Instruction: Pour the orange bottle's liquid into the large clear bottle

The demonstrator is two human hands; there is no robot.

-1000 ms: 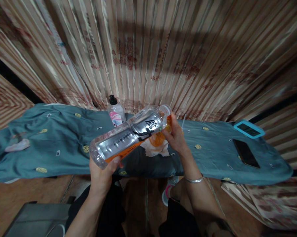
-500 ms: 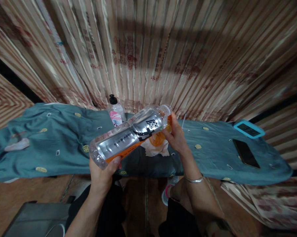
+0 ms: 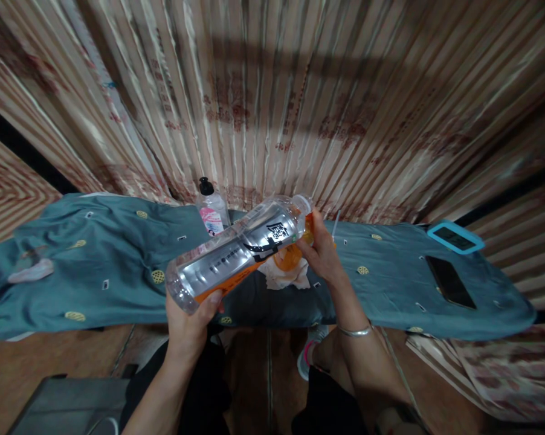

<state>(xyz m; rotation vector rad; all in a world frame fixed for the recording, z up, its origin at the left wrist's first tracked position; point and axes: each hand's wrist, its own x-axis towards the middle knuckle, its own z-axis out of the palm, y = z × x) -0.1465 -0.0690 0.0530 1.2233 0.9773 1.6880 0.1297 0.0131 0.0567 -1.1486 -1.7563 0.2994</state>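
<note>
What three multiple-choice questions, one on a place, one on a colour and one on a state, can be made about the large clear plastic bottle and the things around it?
1. Where does the small pump bottle with a black top stand?
A. on the floor
B. at the far edge of the teal cloth, by the curtain
C. in the right hand

2. What colour is the frame of the flat device at the far right?
A. light blue
B. red
C. yellow

3. How is the large clear plastic bottle held?
A. upright
B. upside down
C. tilted, base in the left hand

Key: B, it stands behind the held bottle; A, its rim is light blue; C, the neck points up toward the right hand.
</note>
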